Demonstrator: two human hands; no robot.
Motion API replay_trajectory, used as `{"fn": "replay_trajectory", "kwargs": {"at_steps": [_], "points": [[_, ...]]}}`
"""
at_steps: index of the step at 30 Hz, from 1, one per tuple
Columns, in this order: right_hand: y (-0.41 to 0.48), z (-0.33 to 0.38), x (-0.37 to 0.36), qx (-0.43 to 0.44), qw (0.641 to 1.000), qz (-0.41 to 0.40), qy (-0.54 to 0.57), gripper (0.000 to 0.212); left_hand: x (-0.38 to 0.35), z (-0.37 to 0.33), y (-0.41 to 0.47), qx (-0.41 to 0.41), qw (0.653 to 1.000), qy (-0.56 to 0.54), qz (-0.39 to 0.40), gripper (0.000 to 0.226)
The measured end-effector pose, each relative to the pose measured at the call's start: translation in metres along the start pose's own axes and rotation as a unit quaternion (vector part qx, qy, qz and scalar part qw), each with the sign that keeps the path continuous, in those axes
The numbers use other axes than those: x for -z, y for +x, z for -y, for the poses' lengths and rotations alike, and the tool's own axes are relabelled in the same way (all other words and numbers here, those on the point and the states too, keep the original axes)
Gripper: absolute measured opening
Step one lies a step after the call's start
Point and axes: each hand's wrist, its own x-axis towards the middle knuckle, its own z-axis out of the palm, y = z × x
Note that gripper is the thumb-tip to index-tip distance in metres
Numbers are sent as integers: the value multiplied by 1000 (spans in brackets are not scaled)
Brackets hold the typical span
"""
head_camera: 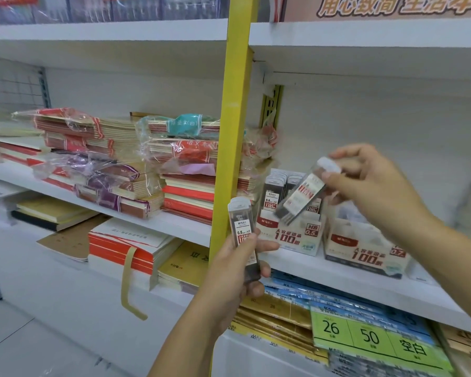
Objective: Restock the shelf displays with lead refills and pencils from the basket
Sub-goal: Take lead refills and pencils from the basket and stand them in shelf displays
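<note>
Nearest, hold the spare lead refill case (242,229) upright in the left hand (234,273), thumb and fingers curled round its lower half, just in front of the white shelf (305,265) edge and beside the yellow post (235,104). Farther in, pinch the second refill case (301,198) by its clear cap between thumb and fingertips of the right hand (373,186), tilted, lower end pointing down over the 0.5 HB display box (288,236). Check the label before dropping: looks like a 0.5 pack, though hard to read through the motion blur. Straighten the case to match the row already standing in the box, aim for the open front part, lower to the box floor, then let go. Steer clear of the neighbouring 0.7 display box (365,251) just to the right, and avoid knocking the standing row backward. Follow with the left-hand case into the same box, label facing out. Beyond, wrapped notebook stacks (125,164) in the left bay, well apart from the work; no basket in view
</note>
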Motion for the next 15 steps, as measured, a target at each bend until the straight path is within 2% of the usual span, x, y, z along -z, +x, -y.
{"fn": "replay_trajectory", "kwargs": {"at_steps": [3, 7, 9, 15], "points": [[22, 5, 10, 82, 990, -35, -108, 19, 0, 1, 1, 5, 1000, 12, 4, 24], [39, -8, -2, 102, 964, 25, -246, 17, 4, 5, 4, -10, 1000, 23, 11, 30], [44, -16, -11, 104, 953, 42, -281, 15, 6, 7, 6, -15, 1000, 14, 10, 38], [52, -27, -25, 109, 935, 68, -329, 18, 12, 8, 7, -29, 999, 36, 11, 41]]}}
